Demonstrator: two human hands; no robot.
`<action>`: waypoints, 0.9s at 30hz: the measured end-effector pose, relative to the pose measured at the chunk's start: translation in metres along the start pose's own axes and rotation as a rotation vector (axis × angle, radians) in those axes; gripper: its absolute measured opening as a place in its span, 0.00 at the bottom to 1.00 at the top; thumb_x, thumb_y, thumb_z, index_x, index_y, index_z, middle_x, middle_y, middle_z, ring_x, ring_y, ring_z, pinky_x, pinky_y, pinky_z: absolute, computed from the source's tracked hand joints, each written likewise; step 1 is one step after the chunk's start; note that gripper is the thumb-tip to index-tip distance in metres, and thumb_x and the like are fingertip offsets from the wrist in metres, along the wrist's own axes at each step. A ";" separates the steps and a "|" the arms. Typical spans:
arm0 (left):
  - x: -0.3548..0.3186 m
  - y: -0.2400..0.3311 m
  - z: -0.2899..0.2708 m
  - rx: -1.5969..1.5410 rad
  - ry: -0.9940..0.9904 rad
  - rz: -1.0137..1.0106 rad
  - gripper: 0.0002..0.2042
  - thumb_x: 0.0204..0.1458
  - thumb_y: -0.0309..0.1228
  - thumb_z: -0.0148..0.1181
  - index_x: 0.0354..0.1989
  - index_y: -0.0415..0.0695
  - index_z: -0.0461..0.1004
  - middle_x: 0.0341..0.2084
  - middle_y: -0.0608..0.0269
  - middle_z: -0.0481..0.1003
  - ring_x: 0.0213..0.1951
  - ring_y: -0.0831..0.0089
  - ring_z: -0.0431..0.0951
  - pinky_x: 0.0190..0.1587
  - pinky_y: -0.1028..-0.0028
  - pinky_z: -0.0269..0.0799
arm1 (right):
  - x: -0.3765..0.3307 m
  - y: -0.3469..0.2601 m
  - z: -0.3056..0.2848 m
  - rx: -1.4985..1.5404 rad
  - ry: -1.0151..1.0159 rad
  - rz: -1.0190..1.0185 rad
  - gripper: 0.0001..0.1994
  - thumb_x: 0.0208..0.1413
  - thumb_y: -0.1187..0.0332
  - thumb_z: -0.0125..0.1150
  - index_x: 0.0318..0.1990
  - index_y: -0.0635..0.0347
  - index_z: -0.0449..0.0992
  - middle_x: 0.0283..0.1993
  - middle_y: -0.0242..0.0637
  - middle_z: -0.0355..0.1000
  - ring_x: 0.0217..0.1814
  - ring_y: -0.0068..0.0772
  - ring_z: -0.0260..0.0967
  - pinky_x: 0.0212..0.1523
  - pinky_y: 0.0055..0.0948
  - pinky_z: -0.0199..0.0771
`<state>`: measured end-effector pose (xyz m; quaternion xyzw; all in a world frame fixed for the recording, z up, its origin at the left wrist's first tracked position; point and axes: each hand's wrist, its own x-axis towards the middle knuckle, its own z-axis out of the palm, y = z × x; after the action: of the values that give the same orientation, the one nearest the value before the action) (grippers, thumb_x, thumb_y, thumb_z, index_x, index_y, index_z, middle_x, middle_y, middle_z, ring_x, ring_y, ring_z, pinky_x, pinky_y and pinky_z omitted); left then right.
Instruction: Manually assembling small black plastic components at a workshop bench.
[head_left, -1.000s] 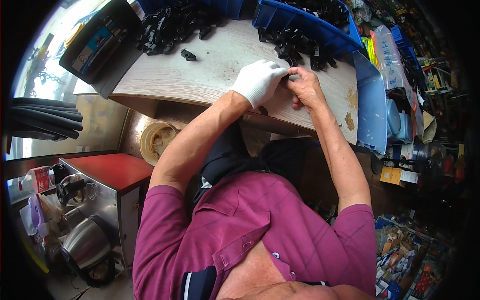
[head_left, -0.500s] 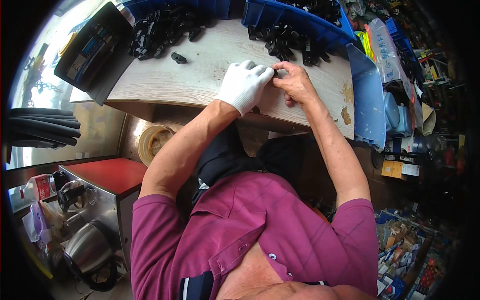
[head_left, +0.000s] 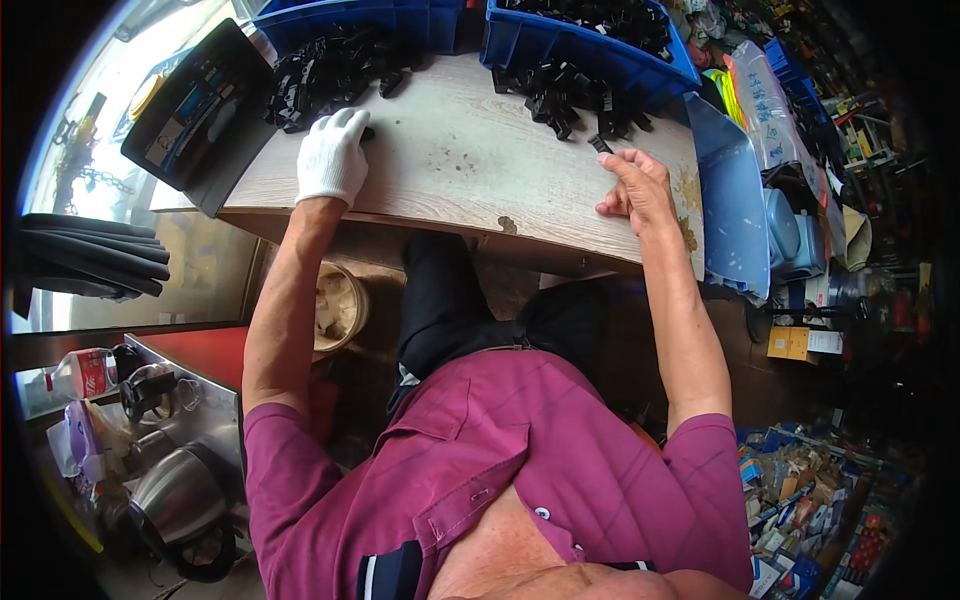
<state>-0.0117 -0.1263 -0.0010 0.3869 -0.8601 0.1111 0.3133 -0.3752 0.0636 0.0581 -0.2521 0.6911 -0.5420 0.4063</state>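
Observation:
My left hand (head_left: 333, 160), in a white knit glove, is at the left part of the table. Its fingers are closed on a small black plastic part (head_left: 368, 132), which is mostly hidden by the glove. To the right, my bare right hand (head_left: 640, 190) is over the tabletop with its thumb and index finger apart. Another black plastic part (head_left: 600, 145) lies at its index fingertip, by the near edge of the right pile of black plastic parts (head_left: 555, 95). A larger pile of the same parts (head_left: 335, 75) lies beyond my left hand.
Blue bins (head_left: 590, 40) stand along the far side of the wooden table (head_left: 460, 185), the right one full of black parts. A tablet (head_left: 190, 115) leans at the left. Below the table edge is a round tub (head_left: 345, 305). A blue panel (head_left: 730, 190) borders the right side.
My hands, together at the table's middle before, have parted. The left went left to the lone black part; the right moved right, and a black part now lies at its fingertip.

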 end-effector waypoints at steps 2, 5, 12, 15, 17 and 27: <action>-0.004 -0.009 0.006 -0.013 0.009 0.028 0.16 0.49 0.21 0.56 0.47 0.45 0.77 0.43 0.57 0.80 0.45 0.53 0.78 0.46 0.58 0.76 | 0.017 0.003 -0.032 0.110 0.144 -0.057 0.18 0.52 0.66 0.74 0.46 0.62 0.73 0.15 0.28 0.63 0.12 0.24 0.65 0.21 0.38 0.84; 0.003 0.002 0.005 -0.045 0.018 0.039 0.12 0.52 0.25 0.59 0.46 0.45 0.78 0.38 0.55 0.81 0.41 0.53 0.80 0.43 0.58 0.76 | 0.033 -0.002 -0.068 0.221 0.448 -0.109 0.16 0.53 0.68 0.72 0.47 0.60 0.75 0.18 0.31 0.63 0.16 0.28 0.67 0.25 0.45 0.86; 0.013 0.021 0.005 -0.189 0.053 -0.106 0.08 0.53 0.33 0.64 0.37 0.45 0.83 0.36 0.55 0.82 0.41 0.52 0.80 0.44 0.59 0.76 | 0.029 -0.001 -0.041 0.114 0.329 -0.024 0.17 0.55 0.65 0.72 0.48 0.60 0.75 0.13 0.29 0.57 0.15 0.29 0.66 0.24 0.48 0.85; 0.017 0.023 0.005 -0.237 -0.067 -0.140 0.09 0.55 0.32 0.63 0.41 0.45 0.84 0.38 0.53 0.81 0.42 0.52 0.79 0.47 0.60 0.75 | 0.025 -0.003 -0.012 0.032 0.157 0.005 0.18 0.55 0.64 0.73 0.47 0.61 0.74 0.12 0.26 0.57 0.12 0.25 0.64 0.22 0.41 0.84; 0.020 0.026 0.004 -0.248 -0.096 -0.150 0.08 0.55 0.32 0.64 0.40 0.45 0.84 0.37 0.53 0.81 0.41 0.52 0.80 0.47 0.60 0.75 | 0.025 -0.005 0.005 -0.006 0.131 0.027 0.16 0.55 0.63 0.73 0.45 0.60 0.75 0.12 0.27 0.59 0.11 0.23 0.63 0.22 0.36 0.83; 0.017 0.053 0.010 -0.273 0.004 -0.148 0.07 0.50 0.32 0.65 0.37 0.46 0.81 0.33 0.56 0.81 0.39 0.53 0.79 0.44 0.59 0.76 | 0.035 -0.008 0.059 -0.256 0.104 0.003 0.11 0.55 0.63 0.71 0.39 0.60 0.79 0.21 0.30 0.70 0.12 0.18 0.59 0.12 0.26 0.70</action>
<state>-0.0639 -0.1046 0.0046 0.4027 -0.8358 -0.0292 0.3720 -0.3455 0.0016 0.0510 -0.2725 0.7752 -0.4611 0.3350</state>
